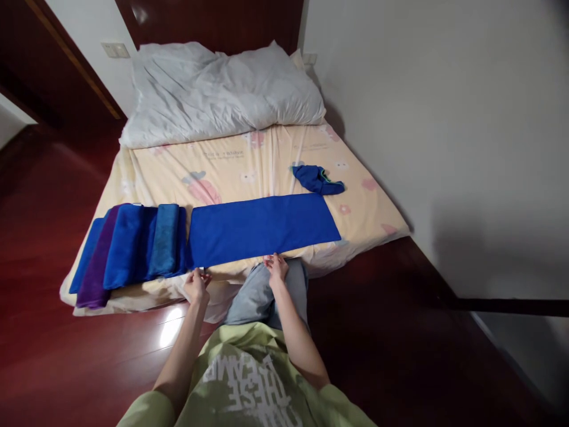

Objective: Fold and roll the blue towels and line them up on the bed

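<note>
A blue towel (264, 228) lies flat in a long folded strip across the near part of the bed. My left hand (197, 284) is closed in a pinch at its near left corner, with a small whitish bit showing by the fingertips. Farther right along the same near edge, my right hand (276, 268) pinches the towel's border between thumb and fingers. Just left of the strip is a row of overlapping folded towels: several blue ones (124, 246), a purple one (95, 267) and a teal-blue one (164, 240).
A crumpled blue cloth with green trim (317, 179) rests beyond the strip's right end. White pillows or bedding (226, 89) fill the head of the bed. The bed's patterned yellow sheet (249, 160) reaches the near edge, where my legs stand. A white wall (444, 130) rises at right.
</note>
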`<move>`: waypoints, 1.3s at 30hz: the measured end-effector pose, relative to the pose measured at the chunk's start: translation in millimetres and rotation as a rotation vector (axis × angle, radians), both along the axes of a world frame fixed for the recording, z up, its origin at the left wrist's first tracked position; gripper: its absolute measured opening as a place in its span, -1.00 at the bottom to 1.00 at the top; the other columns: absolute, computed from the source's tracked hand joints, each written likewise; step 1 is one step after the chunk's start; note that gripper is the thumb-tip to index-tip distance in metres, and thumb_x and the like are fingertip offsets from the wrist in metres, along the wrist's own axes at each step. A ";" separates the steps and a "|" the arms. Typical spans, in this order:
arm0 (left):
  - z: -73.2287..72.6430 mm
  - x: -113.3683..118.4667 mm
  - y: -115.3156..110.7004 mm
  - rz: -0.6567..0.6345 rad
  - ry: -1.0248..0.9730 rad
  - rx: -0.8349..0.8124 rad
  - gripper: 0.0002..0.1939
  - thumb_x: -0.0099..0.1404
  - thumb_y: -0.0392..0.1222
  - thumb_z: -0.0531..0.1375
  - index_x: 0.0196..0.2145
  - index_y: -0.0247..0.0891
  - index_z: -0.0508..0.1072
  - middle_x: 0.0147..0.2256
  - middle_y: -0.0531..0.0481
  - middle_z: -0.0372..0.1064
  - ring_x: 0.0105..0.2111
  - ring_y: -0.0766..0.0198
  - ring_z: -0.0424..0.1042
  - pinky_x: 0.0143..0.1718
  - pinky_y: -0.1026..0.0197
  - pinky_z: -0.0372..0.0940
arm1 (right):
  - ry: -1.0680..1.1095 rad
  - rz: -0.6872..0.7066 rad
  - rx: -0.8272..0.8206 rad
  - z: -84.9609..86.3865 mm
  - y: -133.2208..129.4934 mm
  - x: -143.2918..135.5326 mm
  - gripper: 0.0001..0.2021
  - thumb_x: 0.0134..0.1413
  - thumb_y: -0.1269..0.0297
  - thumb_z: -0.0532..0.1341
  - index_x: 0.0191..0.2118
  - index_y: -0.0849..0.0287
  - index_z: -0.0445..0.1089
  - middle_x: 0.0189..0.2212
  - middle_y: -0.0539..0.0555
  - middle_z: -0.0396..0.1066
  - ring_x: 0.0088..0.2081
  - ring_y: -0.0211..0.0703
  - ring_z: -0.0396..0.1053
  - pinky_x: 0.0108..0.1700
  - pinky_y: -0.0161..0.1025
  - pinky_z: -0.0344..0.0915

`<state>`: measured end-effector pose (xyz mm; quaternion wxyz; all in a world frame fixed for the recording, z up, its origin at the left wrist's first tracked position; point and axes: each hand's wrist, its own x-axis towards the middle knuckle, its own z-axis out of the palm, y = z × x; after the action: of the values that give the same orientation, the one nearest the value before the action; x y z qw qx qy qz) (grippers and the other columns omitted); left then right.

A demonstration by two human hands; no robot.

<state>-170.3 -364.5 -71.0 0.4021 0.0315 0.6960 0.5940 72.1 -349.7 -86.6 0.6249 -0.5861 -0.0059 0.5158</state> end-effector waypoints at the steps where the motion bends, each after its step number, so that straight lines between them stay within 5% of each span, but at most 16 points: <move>1: -1.3 0.3 -2.4 -0.004 0.019 -0.003 -0.83 0.17 -0.17 0.24 -0.46 -0.26 0.31 -0.60 0.21 0.21 -0.61 0.44 0.30 -0.44 0.32 0.43 | 0.010 -0.002 0.009 0.0 -1.9 -1.4 -0.72 0.09 0.09 0.35 -0.36 0.20 0.36 -0.56 0.01 0.50 -0.60 -0.25 0.45 -0.50 -0.37 0.38; 7: -2.8 4.5 -24.4 -0.122 0.217 -0.020 -0.72 0.20 0.02 0.24 -0.36 -0.17 0.25 -0.63 0.23 0.20 -0.65 0.37 0.26 -0.53 0.30 0.35 | 0.058 0.021 0.052 3.7 -4.5 -10.4 -0.67 -0.02 0.06 0.41 -0.31 0.24 0.42 -0.45 0.10 0.59 -0.61 -0.26 0.43 -0.49 -0.35 0.41; 10: 11.9 10.3 -23.1 -0.366 0.529 0.016 -0.70 0.24 0.10 0.23 -0.30 -0.15 0.29 -0.62 0.19 0.25 -0.63 0.30 0.30 -0.55 0.30 0.29 | 0.062 0.045 0.068 5.5 -1.7 -15.2 -0.63 -0.08 0.03 0.45 -0.39 0.23 0.40 -0.40 0.15 0.61 -0.61 -0.28 0.42 -0.47 -0.34 0.43; 12: 30.7 18.0 -2.6 -0.598 0.730 0.054 -0.70 0.27 0.13 0.22 -0.29 -0.15 0.36 -0.53 0.12 0.38 -0.52 0.25 0.43 -0.47 0.28 0.35 | 0.080 0.027 0.055 6.1 -0.4 -16.5 -0.64 -0.06 0.04 0.44 -0.40 0.23 0.40 -0.37 0.17 0.62 -0.60 -0.28 0.42 -0.47 -0.35 0.43; 15: 62.8 38.9 64.2 -0.891 0.949 0.157 -0.74 0.31 0.06 0.17 -0.24 -0.17 0.45 -0.32 0.01 0.53 -0.32 0.21 0.54 -0.29 0.27 0.40 | 0.114 -0.019 0.012 6.7 -0.6 -13.6 -0.67 0.00 0.08 0.42 -0.34 0.26 0.43 -0.35 0.18 0.62 -0.56 -0.28 0.45 -0.48 -0.37 0.41; 18: 83.2 71.1 156.8 -1.211 1.109 0.263 -0.75 0.34 -0.13 0.08 -0.18 -0.20 0.53 -0.20 -0.05 0.59 -0.18 0.21 0.56 -0.08 0.27 0.39 | 0.149 -0.024 -0.013 7.6 -2.0 -6.8 -0.71 0.03 0.13 0.42 -0.29 0.26 0.45 -0.31 0.19 0.62 -0.52 -0.28 0.48 -0.46 -0.39 0.40; 21: 85.3 109.0 242.8 -1.470 1.234 0.197 -0.68 0.31 -0.26 0.08 -0.08 -0.26 0.57 -0.10 -0.10 0.59 -0.06 0.16 0.55 0.06 0.24 0.35 | 0.222 -0.029 -0.027 8.9 -2.2 -1.3 -0.77 0.05 0.21 0.42 -0.29 0.25 0.45 -0.27 0.18 0.63 -0.47 -0.28 0.50 -0.39 -0.38 0.41; 24: 75.5 142.9 300.5 -1.667 1.317 0.044 -0.60 0.31 -0.28 0.09 0.04 -0.32 0.55 -0.01 -0.17 0.56 0.05 0.09 0.50 0.16 0.17 0.29 | 0.289 -0.012 -0.054 10.2 -1.4 1.0 -0.81 0.09 0.26 0.40 -0.28 0.22 0.42 -0.22 0.18 0.63 -0.43 -0.28 0.52 -0.28 -0.36 0.45; 31: 50.1 178.1 342.0 -1.751 1.170 -0.173 -0.53 0.29 -0.24 0.21 0.15 -0.32 0.50 -0.08 -0.20 0.57 -0.14 0.14 0.56 0.03 0.16 0.40 | 0.328 0.047 -0.016 10.9 -3.1 3.8 -0.78 0.13 0.20 0.38 -0.20 0.20 0.43 -0.11 0.21 0.61 -0.36 -0.27 0.55 -0.22 -0.36 0.46; 39: 51.5 179.7 345.9 -1.665 0.885 -0.313 -0.63 0.38 -0.21 0.21 0.10 -0.36 0.47 -0.39 -0.10 0.52 -0.44 0.26 0.55 -0.25 0.28 0.44 | 0.249 0.039 -0.002 5.7 2.2 -3.4 -0.69 0.09 0.08 0.41 -0.24 0.19 0.39 -0.06 0.26 0.60 -0.34 -0.20 0.56 -0.16 -0.25 0.50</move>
<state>9.3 -18.6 -19.5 0.3955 0.6843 0.6108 -0.0481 68.7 -347.5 -81.0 0.6101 -0.5177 0.0609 0.5967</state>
